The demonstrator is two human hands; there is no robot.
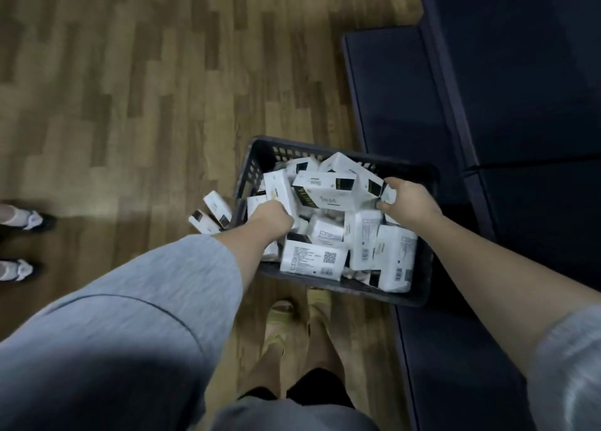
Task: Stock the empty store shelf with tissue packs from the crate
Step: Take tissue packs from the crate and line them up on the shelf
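Head view, read left to right. At the far left edge, two feet in white shoes [19,242] of a bystander stand on the brown wood-plank floor [130,89], which lies open and unobstructed across the whole upper left. Two white tissue packs with black corner panels [211,214] lie on the floor, just beside the left wall of the dark perforated plastic crate [250,167]. The crate sits on the floor near the wearer's feet in yellow sandals [292,320], its right side close against the base of the dark blue shelf unit [487,105]; the shelf's flat boards fill the right side of the view.

The left hand [271,214], its forearm emerging from a grey sleeve [146,300], reaches down into the crate with fingers curled around an upright white tissue pack [279,190]. The right hand [409,201], arm extended from the lower right, pinches the end of another white pack with a black panel [370,186] near the crate's far right rim. The heap of white plastic-wrapped tissue packs [357,242] fills the crate in jumbled orientations.

One pack at the near edge shows a QR code [330,256] and a printed text block; barcodes appear on others. The lettering is too blurred to read.
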